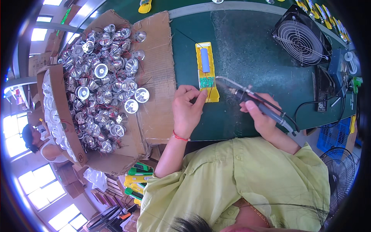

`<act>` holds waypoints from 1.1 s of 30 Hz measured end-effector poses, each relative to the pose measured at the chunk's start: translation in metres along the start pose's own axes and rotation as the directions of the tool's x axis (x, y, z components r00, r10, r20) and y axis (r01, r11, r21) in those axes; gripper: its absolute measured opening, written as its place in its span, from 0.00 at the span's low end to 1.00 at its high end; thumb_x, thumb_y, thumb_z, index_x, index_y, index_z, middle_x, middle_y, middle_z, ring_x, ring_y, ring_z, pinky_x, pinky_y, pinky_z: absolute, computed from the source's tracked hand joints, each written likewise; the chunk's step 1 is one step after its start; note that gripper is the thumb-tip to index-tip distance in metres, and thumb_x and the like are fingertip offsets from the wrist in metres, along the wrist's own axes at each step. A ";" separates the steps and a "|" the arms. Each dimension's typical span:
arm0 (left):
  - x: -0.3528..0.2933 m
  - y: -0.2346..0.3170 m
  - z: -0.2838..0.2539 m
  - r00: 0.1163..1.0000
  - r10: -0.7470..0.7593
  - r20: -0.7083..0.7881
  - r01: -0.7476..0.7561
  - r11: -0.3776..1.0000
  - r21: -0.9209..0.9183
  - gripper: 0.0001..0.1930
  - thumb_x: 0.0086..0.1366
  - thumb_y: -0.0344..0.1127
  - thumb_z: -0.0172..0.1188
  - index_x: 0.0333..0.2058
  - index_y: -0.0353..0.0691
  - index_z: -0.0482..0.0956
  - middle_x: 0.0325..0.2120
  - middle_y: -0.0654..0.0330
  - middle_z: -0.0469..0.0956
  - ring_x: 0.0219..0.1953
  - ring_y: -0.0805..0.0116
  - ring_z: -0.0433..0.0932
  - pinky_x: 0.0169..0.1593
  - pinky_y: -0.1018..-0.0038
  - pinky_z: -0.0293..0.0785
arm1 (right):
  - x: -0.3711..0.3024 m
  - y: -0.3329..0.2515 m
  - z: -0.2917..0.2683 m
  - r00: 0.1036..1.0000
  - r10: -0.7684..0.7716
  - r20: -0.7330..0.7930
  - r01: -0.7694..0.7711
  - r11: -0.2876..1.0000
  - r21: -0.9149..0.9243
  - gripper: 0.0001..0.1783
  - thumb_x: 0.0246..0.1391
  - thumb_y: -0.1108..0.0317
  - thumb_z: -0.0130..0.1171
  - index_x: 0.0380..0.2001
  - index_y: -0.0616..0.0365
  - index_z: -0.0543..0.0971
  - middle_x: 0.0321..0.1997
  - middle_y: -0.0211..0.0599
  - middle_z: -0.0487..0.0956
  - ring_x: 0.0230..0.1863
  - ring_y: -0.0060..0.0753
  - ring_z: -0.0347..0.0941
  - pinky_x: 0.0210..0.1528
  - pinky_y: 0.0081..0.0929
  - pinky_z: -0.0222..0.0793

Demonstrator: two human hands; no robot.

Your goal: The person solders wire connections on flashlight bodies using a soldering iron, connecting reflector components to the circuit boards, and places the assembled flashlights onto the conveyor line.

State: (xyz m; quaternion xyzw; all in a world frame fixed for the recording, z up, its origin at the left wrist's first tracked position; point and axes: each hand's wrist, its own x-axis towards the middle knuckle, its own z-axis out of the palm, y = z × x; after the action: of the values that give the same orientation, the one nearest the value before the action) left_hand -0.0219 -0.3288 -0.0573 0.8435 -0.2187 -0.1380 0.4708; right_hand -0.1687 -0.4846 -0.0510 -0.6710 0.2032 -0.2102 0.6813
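A yellow plastic housing (213, 96) lies upright on the green table, with a blue cylindrical battery cell (205, 60) in its upper half and a small green circuit board (206, 82) below that. At the board's lower edge, my left hand (187, 111) is closed in a pinch at a thin dark wire; the fingertips partly hide it. My right hand (262, 118) grips a soldering iron (259, 103) with a curved thin tube along it. Its tip points left, toward the board's right side, slightly blurred. Another dark wire sticks out from the housing's top.
To the left, an open cardboard box (157, 77) holds a heap of silvery reflector cups (101, 70) with thin red wires. A square black fan (299, 36) stands at the back right. The iron's black cable (309, 103) trails right. A person (46, 145) is at the far left.
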 end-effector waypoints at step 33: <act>0.018 -0.001 -0.011 0.983 -0.008 0.184 -0.012 0.994 0.112 0.06 0.54 0.34 0.62 0.24 0.37 0.82 0.21 0.61 0.69 0.28 0.73 0.69 0.32 0.77 0.65 | 0.011 0.007 0.013 0.990 0.142 0.007 -0.141 0.979 0.146 0.11 0.52 0.71 0.57 0.37 0.67 0.73 0.28 0.43 0.78 0.26 0.28 0.76 0.28 0.22 0.74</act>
State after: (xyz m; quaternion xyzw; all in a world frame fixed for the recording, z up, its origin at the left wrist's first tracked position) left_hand -0.0017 -0.3294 -0.0532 0.8520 -0.2696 -0.2023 0.4005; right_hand -0.1521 -0.4803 -0.0573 -0.6029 0.2357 -0.1767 0.7415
